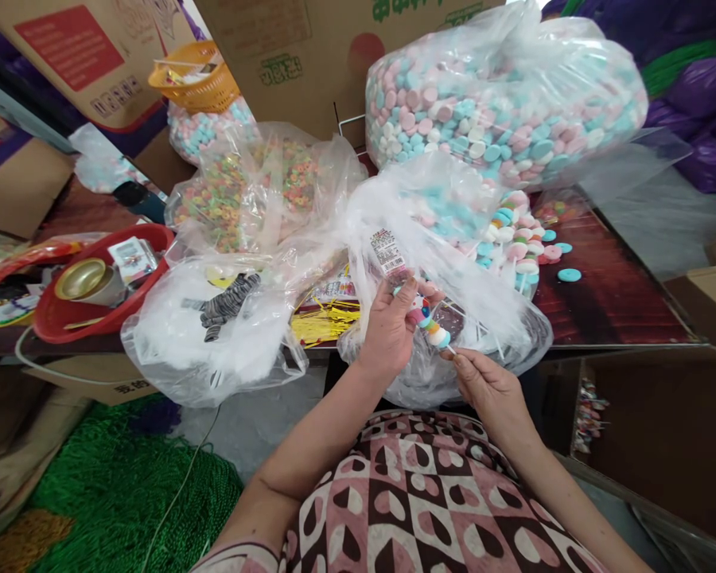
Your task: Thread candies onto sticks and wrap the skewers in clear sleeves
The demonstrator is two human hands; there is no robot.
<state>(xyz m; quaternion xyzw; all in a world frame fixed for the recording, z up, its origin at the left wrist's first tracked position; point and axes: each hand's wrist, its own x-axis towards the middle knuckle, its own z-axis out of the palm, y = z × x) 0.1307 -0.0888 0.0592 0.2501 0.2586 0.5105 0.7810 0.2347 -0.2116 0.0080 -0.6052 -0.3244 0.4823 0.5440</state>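
My left hand (392, 322) is closed around a clear printed wrapper (387, 249), whose label with a barcode stands up above my thumb. A marshmallow lollipop (437, 335) in blue, white and orange sits partly inside the wrapper and tilts down to the right. My right hand (482, 383) pinches its thin white stick between thumb and fingers. Beneath both hands lies an open clear plastic bag (370, 215). More marshmallow lollipops (522, 239) are piled at its right side.
A large bag of pastel marshmallows (501, 103) stands behind. A bag of gummy rings (232, 195), gold twist ties (325, 322), a bag with dark striped ties (230, 302) and a red basin (53, 314) are to the left. An open carton (662, 446) sits at lower right.
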